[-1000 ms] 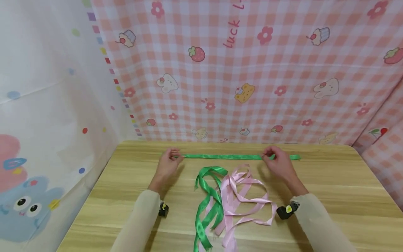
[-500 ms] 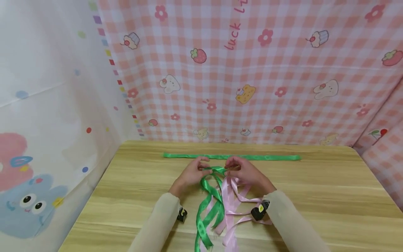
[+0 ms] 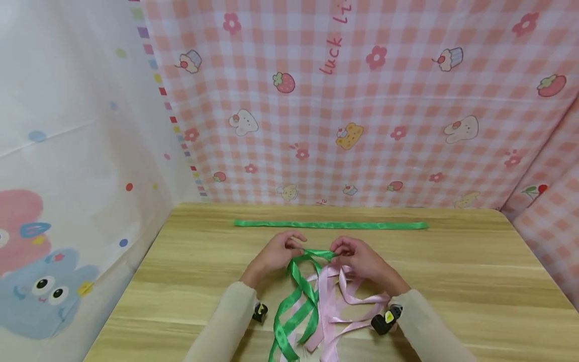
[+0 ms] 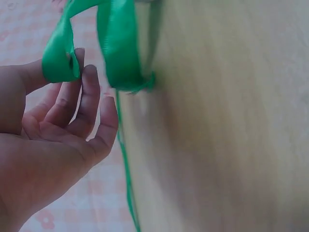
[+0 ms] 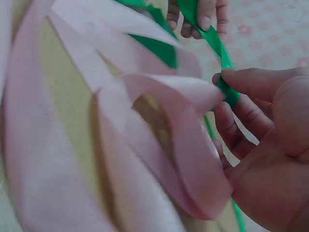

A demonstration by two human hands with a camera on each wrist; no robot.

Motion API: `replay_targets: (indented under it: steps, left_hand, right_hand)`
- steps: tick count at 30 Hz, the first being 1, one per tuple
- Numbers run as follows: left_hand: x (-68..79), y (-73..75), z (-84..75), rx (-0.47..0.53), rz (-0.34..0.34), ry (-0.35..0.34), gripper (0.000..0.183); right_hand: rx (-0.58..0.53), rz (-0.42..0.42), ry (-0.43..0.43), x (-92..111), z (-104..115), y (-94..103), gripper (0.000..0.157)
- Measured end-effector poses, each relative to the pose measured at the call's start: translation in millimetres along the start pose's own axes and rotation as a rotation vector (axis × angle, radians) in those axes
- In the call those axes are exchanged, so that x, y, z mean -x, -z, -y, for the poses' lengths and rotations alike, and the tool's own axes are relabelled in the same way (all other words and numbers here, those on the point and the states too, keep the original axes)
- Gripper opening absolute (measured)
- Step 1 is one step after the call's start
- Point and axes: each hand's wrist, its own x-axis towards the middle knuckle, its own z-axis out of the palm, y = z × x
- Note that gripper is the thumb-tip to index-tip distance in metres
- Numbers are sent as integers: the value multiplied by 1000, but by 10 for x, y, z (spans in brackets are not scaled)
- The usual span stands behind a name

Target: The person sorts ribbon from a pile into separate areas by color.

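Observation:
A green satin ribbon (image 3: pixel 320 254) stretches between my two hands at the top of the ribbon pile. My left hand (image 3: pixel 279 253) pinches it between thumb and index finger; in the left wrist view a green loop (image 4: pixel 60 63) folds over those fingertips, the other fingers loosely bent. My right hand (image 3: pixel 359 259) pinches the other part, and in the right wrist view the green end (image 5: pixel 228 92) sits between thumb and fingers. Below hang more green ribbons (image 3: pixel 296 317). Pink ribbons (image 3: pixel 327 306) lie beside them, partly under my right hand.
One green ribbon (image 3: pixel 330 225) lies straight along the back of the wooden table (image 3: pixel 194 281). A pink checked cloth (image 3: pixel 316 110) hangs behind the table, and a white printed cloth (image 3: pixel 90 166) hangs at the left.
Both hands left the straight green ribbon at the back, came together over the pile and took hold of another green ribbon. Since then they have drawn it slightly toward me.

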Motion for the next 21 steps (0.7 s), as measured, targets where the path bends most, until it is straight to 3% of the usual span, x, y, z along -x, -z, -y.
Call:
replay_targets:
  steps: [5, 9, 15, 21]
  left_hand:
    - [72, 83, -112, 125, 31, -18, 32]
    - [139, 189, -229, 236, 118, -7, 33]
    - [311, 341, -393, 261, 305, -20, 39]
    - [505, 415, -540, 319, 363, -37, 35]
  right_hand:
    - [17, -67, 25, 118, 199, 116, 15]
    - [71, -101, 91, 219, 429, 237, 17]
    - [-26, -38, 204, 358, 699, 373, 20]
    - [-67, 18, 309, 533, 899, 472, 16]
